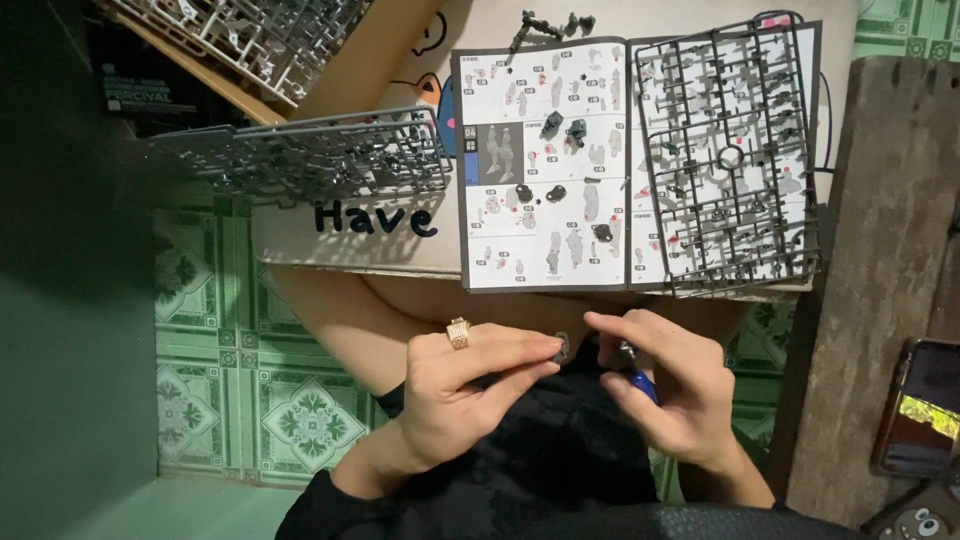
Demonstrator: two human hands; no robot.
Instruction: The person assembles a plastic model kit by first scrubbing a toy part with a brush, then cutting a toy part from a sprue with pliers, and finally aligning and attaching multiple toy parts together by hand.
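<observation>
My left hand, wearing a gold ring, pinches a small dark plastic model part between thumb and fingertips. My right hand is close beside it and grips a blue-handled tool, its tip near the part. Both hands hover over my lap, just below the edge of a low table. On the table lies an open instruction booklet with several small dark parts on its pages. A dark grey parts frame covers the booklet's right page.
Another grey parts frame lies on the table's left, a white one at the top left. Loose dark parts sit above the booklet. A phone rests on a wooden plank at right. Green patterned floor tiles lie below.
</observation>
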